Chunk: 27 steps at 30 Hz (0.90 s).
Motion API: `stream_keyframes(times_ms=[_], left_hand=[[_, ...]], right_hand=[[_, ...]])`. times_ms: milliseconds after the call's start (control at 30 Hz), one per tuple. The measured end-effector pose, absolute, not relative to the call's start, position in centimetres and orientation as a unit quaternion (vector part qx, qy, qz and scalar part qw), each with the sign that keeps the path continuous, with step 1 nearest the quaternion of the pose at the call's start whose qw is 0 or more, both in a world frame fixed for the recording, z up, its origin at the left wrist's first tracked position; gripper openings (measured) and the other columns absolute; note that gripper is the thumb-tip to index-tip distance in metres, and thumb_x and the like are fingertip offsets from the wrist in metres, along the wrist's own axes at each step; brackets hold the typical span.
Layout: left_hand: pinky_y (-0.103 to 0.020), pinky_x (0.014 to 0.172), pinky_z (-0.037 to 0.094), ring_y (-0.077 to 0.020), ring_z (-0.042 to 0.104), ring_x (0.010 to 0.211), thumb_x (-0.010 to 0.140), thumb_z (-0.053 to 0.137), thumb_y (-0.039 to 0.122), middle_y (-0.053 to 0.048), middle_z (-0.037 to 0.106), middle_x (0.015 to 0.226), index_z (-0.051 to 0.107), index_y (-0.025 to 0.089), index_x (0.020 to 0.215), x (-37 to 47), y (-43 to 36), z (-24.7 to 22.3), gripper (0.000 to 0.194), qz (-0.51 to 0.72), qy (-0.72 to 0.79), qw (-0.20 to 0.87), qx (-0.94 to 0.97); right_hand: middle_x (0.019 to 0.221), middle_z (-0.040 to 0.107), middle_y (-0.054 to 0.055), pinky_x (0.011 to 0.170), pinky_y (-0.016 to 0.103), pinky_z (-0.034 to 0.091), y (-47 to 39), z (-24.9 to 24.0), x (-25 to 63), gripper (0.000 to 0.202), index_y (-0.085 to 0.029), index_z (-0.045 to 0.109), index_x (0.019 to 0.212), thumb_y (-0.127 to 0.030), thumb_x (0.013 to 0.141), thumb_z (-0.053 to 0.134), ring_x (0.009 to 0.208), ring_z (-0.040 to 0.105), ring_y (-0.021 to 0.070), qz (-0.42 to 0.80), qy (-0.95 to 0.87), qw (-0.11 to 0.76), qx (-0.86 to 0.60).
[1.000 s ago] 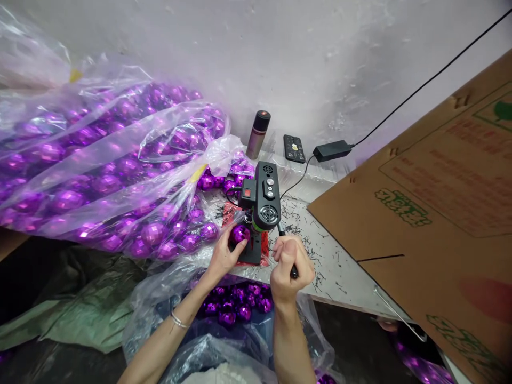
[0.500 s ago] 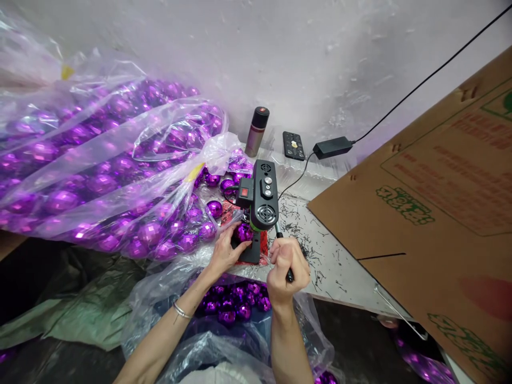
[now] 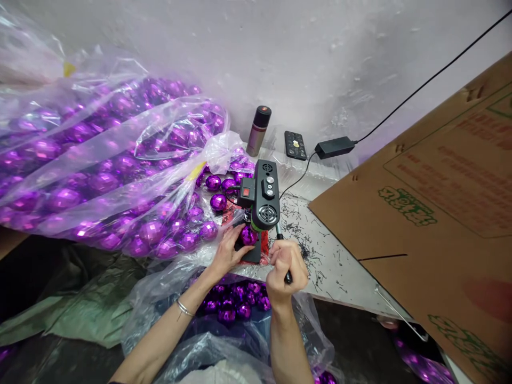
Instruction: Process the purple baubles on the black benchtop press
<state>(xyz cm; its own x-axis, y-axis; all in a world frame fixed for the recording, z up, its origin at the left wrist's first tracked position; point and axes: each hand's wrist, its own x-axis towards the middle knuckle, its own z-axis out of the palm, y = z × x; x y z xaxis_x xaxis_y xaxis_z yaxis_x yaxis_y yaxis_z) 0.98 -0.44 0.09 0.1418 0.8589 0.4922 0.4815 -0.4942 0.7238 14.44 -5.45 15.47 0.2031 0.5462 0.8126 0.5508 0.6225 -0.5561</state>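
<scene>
One purple mirrored ball sits between the thumb and fingers of the person's left hand, closed on it just under the head of a black bench machine. The right hand makes a fist, clamped around the machine's black lever handle. Beneath the ball is a dark base plate, lying on a red mat. Thin black scraps litter the pale counter beside it. From where I stand, loose purple balls rest left of the machine, near a big clear bag packed with more and tied with yellow tape. Below the counter's near edge, an open plastic bag holds others. Farther back, a black-capped bottle stands near a smartphone and a power adapter. A printed cardboard box fills the right side.
</scene>
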Motion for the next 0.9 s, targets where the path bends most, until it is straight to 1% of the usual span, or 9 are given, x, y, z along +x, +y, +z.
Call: stream_keyframes(times_ms=[133, 333, 467, 700, 800, 900], left_hand=[[-0.055, 0.114, 0.057, -0.0349, 0.072, 0.131, 0.094, 0.082, 0.04, -0.018, 0.075, 0.139, 0.06, 0.02, 0.149, 1.0, -0.5, 0.2, 0.062, 0.471, 0.454, 0.202, 0.729], [-0.056, 0.115, 0.056, -0.0354, 0.072, 0.131, 0.093, 0.083, 0.038, -0.017, 0.076, 0.137, 0.062, 0.021, 0.147, 1.0, -0.7, 0.8, 0.06, 0.456, 0.472, 0.227, 0.72], [-0.057, 0.117, 0.055, -0.0352, 0.072, 0.131, 0.094, 0.082, 0.039, -0.017, 0.076, 0.138, 0.063, 0.021, 0.145, 1.0, -0.7, 1.1, 0.058, 0.455, 0.469, 0.243, 0.717], [-0.059, 0.117, 0.054, -0.0359, 0.071, 0.132, 0.095, 0.08, 0.04, -0.018, 0.075, 0.139, 0.062, 0.02, 0.146, 1.1, -0.6, 0.9, 0.057, 0.477, 0.449, 0.25, 0.713], [-0.058, 0.114, 0.055, -0.0361, 0.071, 0.132, 0.096, 0.079, 0.041, -0.019, 0.074, 0.138, 0.061, 0.019, 0.146, 1.2, -0.6, 0.8, 0.058, 0.478, 0.448, 0.254, 0.711], [-0.057, 0.114, 0.056, -0.0356, 0.071, 0.132, 0.096, 0.079, 0.04, -0.019, 0.074, 0.138, 0.061, 0.019, 0.147, 1.3, -0.5, 0.8, 0.058, 0.483, 0.442, 0.251, 0.713]], right_hand=[[0.068, 0.055, -0.003, 0.061, 0.027, 0.044, -5.4, 13.8, 14.4, 0.035, -0.023, 0.049, 0.073, -0.011, 0.106, 0.043, 0.064, 0.057, 0.0118, -0.025, -0.632, 0.64, -0.437], [0.07, 0.058, -0.002, 0.063, 0.029, 0.05, -4.8, 10.8, 14.5, 0.04, -0.023, 0.048, 0.073, -0.021, 0.11, 0.036, 0.06, 0.058, 0.0119, -0.079, -0.644, 0.644, -0.405], [0.071, 0.058, -0.002, 0.066, 0.031, 0.052, -4.7, 9.8, 14.6, 0.04, -0.023, 0.048, 0.073, -0.024, 0.112, 0.036, 0.06, 0.058, 0.0115, -0.082, -0.636, 0.649, -0.409], [0.07, 0.054, -0.004, 0.063, 0.03, 0.054, -4.3, 8.8, 14.7, 0.043, -0.023, 0.047, 0.073, -0.029, 0.114, 0.033, 0.06, 0.062, 0.0113, -0.079, -0.634, 0.663, -0.391], [0.072, 0.054, -0.003, 0.063, 0.03, 0.056, -4.2, 7.9, 14.8, 0.042, -0.023, 0.047, 0.074, -0.029, 0.113, 0.034, 0.062, 0.063, 0.012, -0.065, -0.632, 0.67, -0.383], [0.072, 0.056, -0.003, 0.064, 0.031, 0.055, -4.1, 7.3, 15.0, 0.041, -0.023, 0.047, 0.073, -0.027, 0.112, 0.036, 0.062, 0.064, 0.0126, -0.074, -0.654, 0.654, -0.373]])
